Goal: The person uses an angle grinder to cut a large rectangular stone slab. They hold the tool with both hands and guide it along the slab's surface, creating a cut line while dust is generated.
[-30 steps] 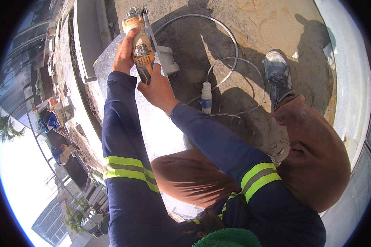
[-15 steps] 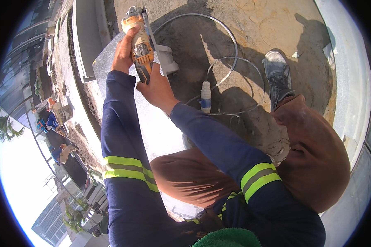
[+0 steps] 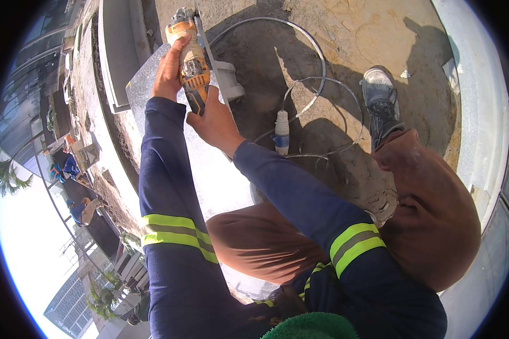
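An orange-and-grey angle grinder point(image 3: 194, 76), its body partly wrapped in pale tape, lies along the edge of a bright metal sheet point(image 3: 147, 82). My left hand point(image 3: 168, 72) grips the tool's front half from the left side, its thumb over the body. Lower down, my right hand point(image 3: 216, 123) is closed around the rear handle. The grinder's head points away from me, at the top of the view. Its disc is hard to make out, and so is any contact with the sheet's edge.
A grey cable point(image 3: 324, 65) loops over the dusty ground beside a white-and-blue plug connector point(image 3: 281, 134). My shoe point(image 3: 380, 93) rests at right, near a pale curved ledge point(image 3: 481, 113). Grey panels point(image 3: 119, 53) stand upper left. Other people point(image 3: 83, 212) are farther off at left.
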The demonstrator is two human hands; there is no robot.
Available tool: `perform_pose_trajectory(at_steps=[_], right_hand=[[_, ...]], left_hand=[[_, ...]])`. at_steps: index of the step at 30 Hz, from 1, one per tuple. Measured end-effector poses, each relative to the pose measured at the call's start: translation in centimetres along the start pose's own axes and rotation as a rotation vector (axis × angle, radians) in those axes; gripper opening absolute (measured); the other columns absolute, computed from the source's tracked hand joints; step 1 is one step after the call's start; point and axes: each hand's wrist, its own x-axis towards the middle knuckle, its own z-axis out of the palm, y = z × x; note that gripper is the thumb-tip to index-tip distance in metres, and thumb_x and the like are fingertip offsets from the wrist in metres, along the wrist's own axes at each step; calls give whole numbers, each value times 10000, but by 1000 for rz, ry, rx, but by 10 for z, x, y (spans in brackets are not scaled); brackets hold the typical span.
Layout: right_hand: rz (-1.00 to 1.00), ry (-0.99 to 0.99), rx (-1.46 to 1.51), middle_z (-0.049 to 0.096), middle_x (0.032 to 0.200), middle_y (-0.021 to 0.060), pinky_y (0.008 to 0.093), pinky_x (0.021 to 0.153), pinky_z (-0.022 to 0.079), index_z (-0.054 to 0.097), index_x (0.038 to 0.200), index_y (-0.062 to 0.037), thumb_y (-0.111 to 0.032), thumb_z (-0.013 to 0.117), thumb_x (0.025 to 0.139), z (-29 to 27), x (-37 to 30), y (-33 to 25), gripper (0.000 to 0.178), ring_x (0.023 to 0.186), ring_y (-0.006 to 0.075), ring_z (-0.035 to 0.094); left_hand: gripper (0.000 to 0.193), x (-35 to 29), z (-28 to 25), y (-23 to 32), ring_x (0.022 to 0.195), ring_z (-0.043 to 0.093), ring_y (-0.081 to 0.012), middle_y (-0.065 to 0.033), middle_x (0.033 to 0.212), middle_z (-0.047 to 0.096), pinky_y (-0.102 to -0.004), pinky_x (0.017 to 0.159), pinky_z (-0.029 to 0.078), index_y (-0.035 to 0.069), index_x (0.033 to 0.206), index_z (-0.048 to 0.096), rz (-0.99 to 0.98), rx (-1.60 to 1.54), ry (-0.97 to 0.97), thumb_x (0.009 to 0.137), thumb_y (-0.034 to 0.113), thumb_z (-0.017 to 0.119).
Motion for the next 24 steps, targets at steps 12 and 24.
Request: perform_pose_trajectory(at_steps=[12,24], right_hand=[[-22,3,-7,694,950,329,508,765,577,357,1249,28,-181,707,877,2,2,4,552,848,454,738],[-51,-10,37,665,797,228,412,529,566,318,1257,30,-135,684,882,8,8,17,549,595,308,706]], left_hand=[[717,2,-1,-1,889,753,-253,-187,1068,749,-390,793,627,-83,1327,606,3,-14,33,874,418,844],[718,1,0,-3,882,750,-251,-181,1058,745,-389,785,629,-84,1320,608,15,-15,22,873,428,839]])
